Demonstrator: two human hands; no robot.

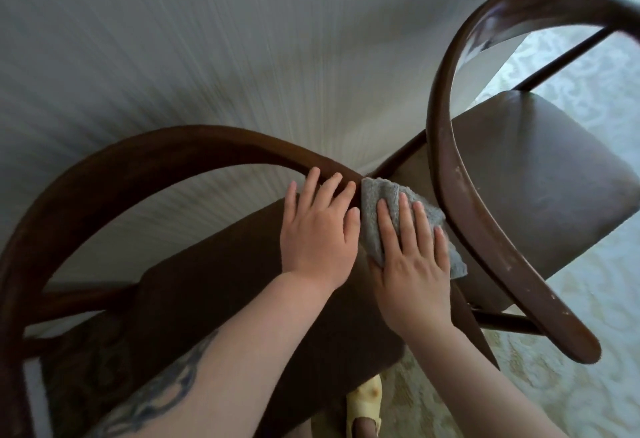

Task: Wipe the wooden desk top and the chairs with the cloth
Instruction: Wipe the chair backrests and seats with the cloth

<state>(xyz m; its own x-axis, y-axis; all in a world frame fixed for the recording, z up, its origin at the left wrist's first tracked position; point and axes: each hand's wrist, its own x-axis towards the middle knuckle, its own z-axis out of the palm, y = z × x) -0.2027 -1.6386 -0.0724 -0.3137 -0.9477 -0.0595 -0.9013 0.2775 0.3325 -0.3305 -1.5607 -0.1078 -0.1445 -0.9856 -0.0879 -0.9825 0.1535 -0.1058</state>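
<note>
Nearest, the right hand presses flat, fingers straight, on the grey cloth over the near chair rail's end. Beside it, the left hand rests released on that rail. The second chair crowds close behind.

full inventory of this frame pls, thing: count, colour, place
chairs: 2, dark brown, curved backs; one at left, one at right, side by side
cloth: 1, grey, on the left chair's rail end, under the right hand
wall: 1, pale ribbed, behind the chairs
floor: pale, patterned, right and bottom
shoe: 1, yellow, bottom centre
left hand: flat on the left chair's rail
right hand: flat, pressing the cloth
</note>
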